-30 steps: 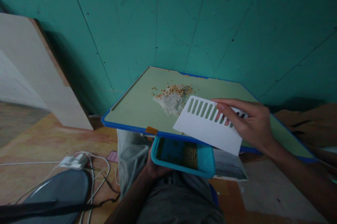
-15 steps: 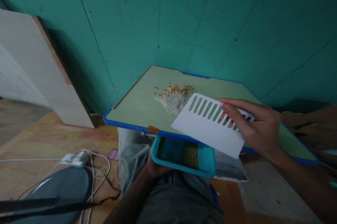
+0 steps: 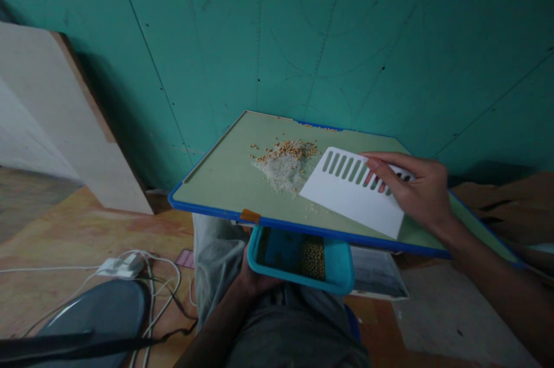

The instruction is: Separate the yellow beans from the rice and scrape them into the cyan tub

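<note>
My right hand (image 3: 415,189) grips a white slotted scraper (image 3: 346,198) by its slotted edge, fingers behind and thumb in front. The scraper is tilted over the right part of a pale green tabletop (image 3: 212,175) with a blue rim. To its left lies a pile of whitish grains (image 3: 281,173), with yellow-brown beans (image 3: 291,149) heaped on its far side. Below the near edge, my left hand (image 3: 255,276) is closed on the left end of a turquoise plastic tub (image 3: 340,267). Beans lie in the tub; part of its inside is in shadow.
A green wall (image 3: 216,39) stands behind the table. On the left floor are a power strip (image 3: 121,266), white cables and a dark grey rounded object (image 3: 99,316). A pale board (image 3: 78,120) leans against the wall. Stray beans (image 3: 320,127) lie along the far rim.
The scraper has moved right and away from the near edge, back over the tabletop. A few grains now show where it was. The tub stays almost where it was.
</note>
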The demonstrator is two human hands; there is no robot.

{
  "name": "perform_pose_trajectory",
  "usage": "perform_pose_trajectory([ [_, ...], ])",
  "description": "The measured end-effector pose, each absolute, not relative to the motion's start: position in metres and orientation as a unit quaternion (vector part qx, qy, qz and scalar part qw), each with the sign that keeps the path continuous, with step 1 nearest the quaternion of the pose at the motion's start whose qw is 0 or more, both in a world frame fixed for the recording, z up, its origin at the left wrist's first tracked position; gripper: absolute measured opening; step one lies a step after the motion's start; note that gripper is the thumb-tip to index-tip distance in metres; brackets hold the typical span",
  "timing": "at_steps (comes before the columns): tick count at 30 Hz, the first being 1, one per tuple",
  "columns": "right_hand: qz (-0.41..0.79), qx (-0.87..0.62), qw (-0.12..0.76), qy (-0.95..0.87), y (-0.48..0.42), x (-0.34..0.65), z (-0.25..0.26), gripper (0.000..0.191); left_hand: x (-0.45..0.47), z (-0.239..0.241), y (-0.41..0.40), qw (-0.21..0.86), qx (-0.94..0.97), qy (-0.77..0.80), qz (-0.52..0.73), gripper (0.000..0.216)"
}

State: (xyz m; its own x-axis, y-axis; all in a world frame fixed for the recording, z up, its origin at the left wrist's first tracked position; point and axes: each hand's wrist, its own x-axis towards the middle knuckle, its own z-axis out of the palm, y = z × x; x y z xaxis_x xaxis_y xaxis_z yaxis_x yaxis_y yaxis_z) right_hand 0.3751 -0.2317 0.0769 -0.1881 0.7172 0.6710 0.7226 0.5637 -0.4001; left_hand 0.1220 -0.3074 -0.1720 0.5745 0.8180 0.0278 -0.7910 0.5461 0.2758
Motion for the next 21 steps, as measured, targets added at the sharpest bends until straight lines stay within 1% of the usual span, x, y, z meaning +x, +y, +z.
perform_pose_trajectory([
  [3, 0.003, -0.476, 0.456, -0.752, -0.227, 0.375, 0.074, 0.018, 0.122, -0.174, -0.306, 0.883, 0.123, 0.057, 0.45, 0.035],
  [7, 0.014, -0.468, 0.464, -0.752, -0.223, 0.365, 0.075, 0.018, 0.122, -0.176, -0.306, 0.881, 0.106, 0.073, 0.455, 0.053],
  [9, 0.022, -0.465, 0.458, -0.757, -0.221, 0.36, 0.076, 0.018, 0.122, -0.176, -0.306, 0.879, 0.106, 0.075, 0.459, 0.057],
  [14, 0.026, -0.453, 0.449, -0.77, -0.22, 0.357, 0.076, 0.019, 0.122, -0.177, -0.307, 0.879, 0.111, 0.062, 0.46, 0.051],
  [21, 0.01, -0.443, 0.451, -0.775, -0.218, 0.359, 0.074, 0.019, 0.122, -0.18, -0.305, 0.88, 0.109, 0.052, 0.458, 0.051],
])
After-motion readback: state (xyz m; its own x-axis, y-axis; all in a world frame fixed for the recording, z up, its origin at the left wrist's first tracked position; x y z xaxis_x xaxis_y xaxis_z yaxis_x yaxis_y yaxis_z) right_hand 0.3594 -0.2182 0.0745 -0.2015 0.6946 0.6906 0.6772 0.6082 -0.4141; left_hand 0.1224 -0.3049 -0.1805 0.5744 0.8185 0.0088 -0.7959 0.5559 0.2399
